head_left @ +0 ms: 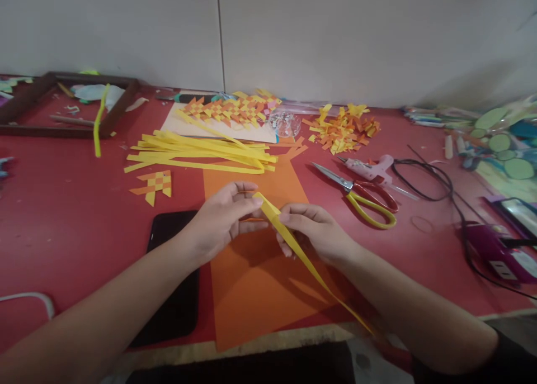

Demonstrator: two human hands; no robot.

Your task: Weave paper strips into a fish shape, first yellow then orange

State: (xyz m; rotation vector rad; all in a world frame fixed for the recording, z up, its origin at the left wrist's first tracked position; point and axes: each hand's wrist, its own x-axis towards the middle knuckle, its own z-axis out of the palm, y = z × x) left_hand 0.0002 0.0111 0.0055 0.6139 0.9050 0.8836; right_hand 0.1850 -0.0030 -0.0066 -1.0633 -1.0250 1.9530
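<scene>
Between my hands is a yellow paper strip [292,243], folded over near its upper end, with its long tail hanging down to the right past the table edge. My left hand [229,216] pinches the top end between thumb and finger. Lower on the fold, my right hand [308,227] grips the strip with its thumb on top. Both hands hover over an orange paper sheet [251,300]. Beyond them lies a pile of yellow paper strips [197,152]. A woven orange and yellow paper fish [155,185] rests to the left of my left hand.
Scissors [356,197] and a pink glue gun [373,169] with a black cord lie at right. A black phone [174,283] sits under my left forearm. Behind are a row of woven fish [232,109], paper scraps [344,128], a brown frame [46,131] and a purple power socket [501,252].
</scene>
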